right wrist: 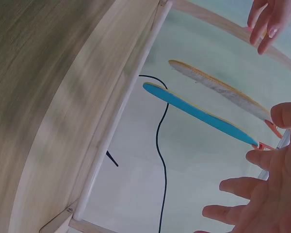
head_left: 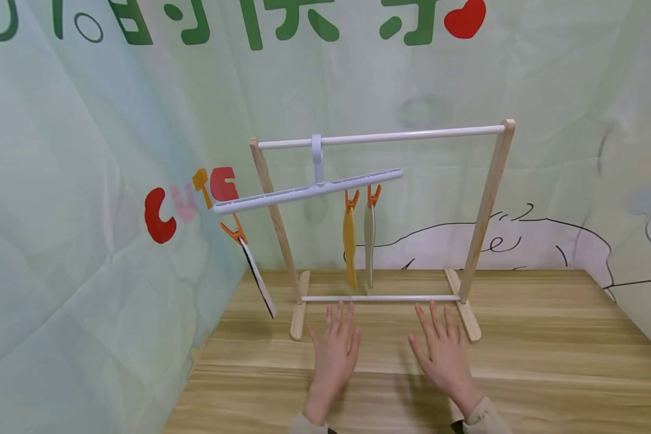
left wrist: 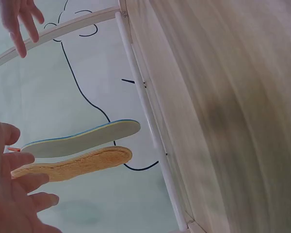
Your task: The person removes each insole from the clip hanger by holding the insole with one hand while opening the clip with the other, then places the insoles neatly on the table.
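Table is carrying rack; hanger is tilting on its top bar. I'm holding left hand and right hand fingers-wide, near side of rack. Three insoles are hanging under hanger by clips, one left, two right.

This looks like a dressed-up corner, perhaps a small filming or display booth, though the type of building cannot be told. Creased, pale green cloth covers the walls, printed with big green Chinese characters, a red heart, the colourful word "CUTE" and a cartoon outline. A wood-grain desk fits against it.
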`<move>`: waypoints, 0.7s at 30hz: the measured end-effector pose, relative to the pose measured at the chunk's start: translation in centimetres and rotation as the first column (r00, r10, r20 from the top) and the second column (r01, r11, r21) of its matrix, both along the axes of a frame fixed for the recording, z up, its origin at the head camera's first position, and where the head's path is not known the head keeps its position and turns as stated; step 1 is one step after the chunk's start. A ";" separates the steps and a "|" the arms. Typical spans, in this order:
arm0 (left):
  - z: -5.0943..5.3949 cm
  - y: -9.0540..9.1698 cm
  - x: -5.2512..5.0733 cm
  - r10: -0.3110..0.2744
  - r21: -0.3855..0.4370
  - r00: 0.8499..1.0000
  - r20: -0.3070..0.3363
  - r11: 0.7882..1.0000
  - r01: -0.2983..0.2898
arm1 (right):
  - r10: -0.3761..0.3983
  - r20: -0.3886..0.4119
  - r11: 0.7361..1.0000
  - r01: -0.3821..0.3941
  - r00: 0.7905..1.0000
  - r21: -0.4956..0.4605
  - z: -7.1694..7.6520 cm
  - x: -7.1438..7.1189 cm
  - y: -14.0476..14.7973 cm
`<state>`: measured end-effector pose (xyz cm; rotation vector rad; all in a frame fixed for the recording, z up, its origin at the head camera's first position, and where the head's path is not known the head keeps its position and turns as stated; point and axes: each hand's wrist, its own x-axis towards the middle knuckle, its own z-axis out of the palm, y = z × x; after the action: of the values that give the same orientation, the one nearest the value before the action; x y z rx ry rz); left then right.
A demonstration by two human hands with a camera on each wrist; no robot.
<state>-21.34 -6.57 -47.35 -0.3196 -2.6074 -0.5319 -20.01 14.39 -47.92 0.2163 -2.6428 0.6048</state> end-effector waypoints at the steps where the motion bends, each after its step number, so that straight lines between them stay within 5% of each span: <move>1: 0.1 -0.1 0.0 0.001 0.006 1.000 -0.004 1.000 -0.001 | 0.002 -0.004 1.000 -0.002 1.000 -0.007 0.0 0.0 -0.1; 13: 1.3 -0.7 -0.2 -0.004 0.100 0.999 -0.035 0.995 0.007 | 0.022 -0.028 0.993 -0.025 0.999 -0.116 -0.4 -0.2 -0.9; 21: 1.8 -1.7 -0.5 -0.009 0.174 0.991 -0.136 0.984 0.033 | 0.074 -0.263 0.956 -0.144 0.962 -0.255 -1.4 -0.8 -1.9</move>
<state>-21.80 -8.24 -45.57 -0.3141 -2.4092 -0.7180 -20.81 12.52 -49.31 0.3354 -2.2856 0.9068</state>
